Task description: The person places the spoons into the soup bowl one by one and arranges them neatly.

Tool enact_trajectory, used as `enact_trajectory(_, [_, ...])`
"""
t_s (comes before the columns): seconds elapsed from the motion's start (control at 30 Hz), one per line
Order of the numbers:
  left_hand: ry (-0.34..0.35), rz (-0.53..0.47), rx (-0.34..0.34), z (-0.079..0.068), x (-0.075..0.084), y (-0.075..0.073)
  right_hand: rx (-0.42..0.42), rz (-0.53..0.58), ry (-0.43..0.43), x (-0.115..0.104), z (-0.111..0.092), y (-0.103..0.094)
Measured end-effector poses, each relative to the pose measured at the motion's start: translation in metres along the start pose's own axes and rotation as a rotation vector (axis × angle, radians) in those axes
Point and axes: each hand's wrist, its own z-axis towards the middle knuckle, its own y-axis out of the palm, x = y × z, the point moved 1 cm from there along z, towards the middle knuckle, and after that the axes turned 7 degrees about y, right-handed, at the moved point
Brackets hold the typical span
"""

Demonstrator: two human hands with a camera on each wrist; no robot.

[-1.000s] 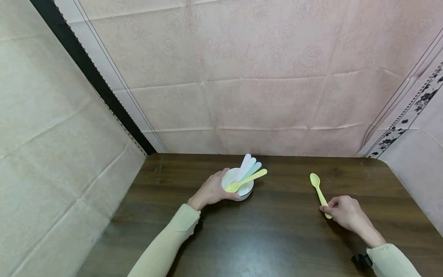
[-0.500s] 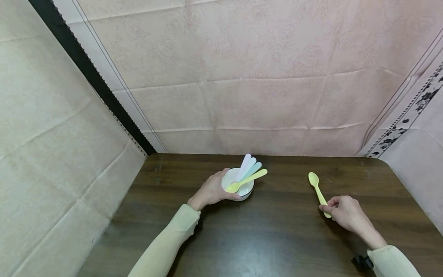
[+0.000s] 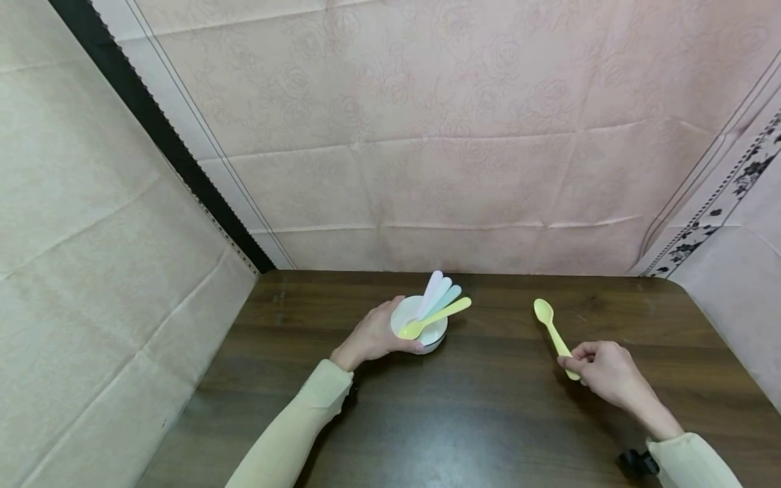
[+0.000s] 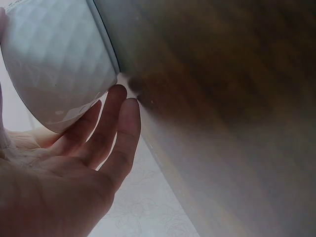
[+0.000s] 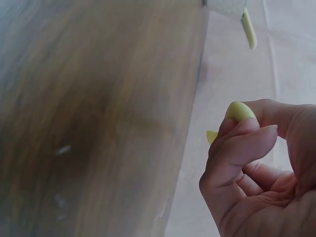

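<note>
In the head view my left hand [image 3: 377, 333] holds a small white bowl [image 3: 403, 312] tilted toward me, thumb along its near side. The left wrist view shows the bowl's diamond-patterned outside [image 4: 59, 54] with fingers [image 4: 129, 116] curved at it. A yellow spoon [image 3: 450, 310] leans in the bowl, along with several pastel spoons [image 3: 436, 293] in lilac and blue, handles up to the right. My right hand [image 3: 607, 373] pinches a second yellow spoon [image 3: 554, 333] near its handle end, scoop pointing away. In the right wrist view the handle tip [image 5: 240, 111] sticks out between thumb and fingers.
The brown wooden table [image 3: 476, 407] lies under both hands. Pale patterned cloth [image 3: 457, 169] hangs behind its far edge, with further cloth [image 3: 122, 285] along the left side. A dark wrist device [image 3: 637, 464] sits by the right sleeve.
My right hand shifts the held yellow spoon slightly to the left and away from me, its scoop swinging left. The left hand and the bowl stay where they were.
</note>
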Motion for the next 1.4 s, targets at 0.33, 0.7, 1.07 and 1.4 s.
enact_trajectory(0.33, [0.004, -0.004, -0.002, 0.0, -0.001, 0.001, -0.042, 0.071, 0.016, -0.015, -0.007, 0.0])
enact_trajectory(0.7, [0.009, -0.006, 0.004, 0.0, 0.001, 0.0, -0.059, 0.116, -0.012, -0.024, -0.013, 0.0])
enact_trajectory(1.07, [0.0, -0.006, -0.006, -0.001, -0.001, 0.0, -0.148, 0.217, -0.009, -0.044, -0.021, 0.003])
enact_trajectory(1.4, [-0.012, -0.013, -0.006, -0.002, 0.001, 0.0, -0.188, 0.247, -0.007, -0.051, -0.026, 0.007])
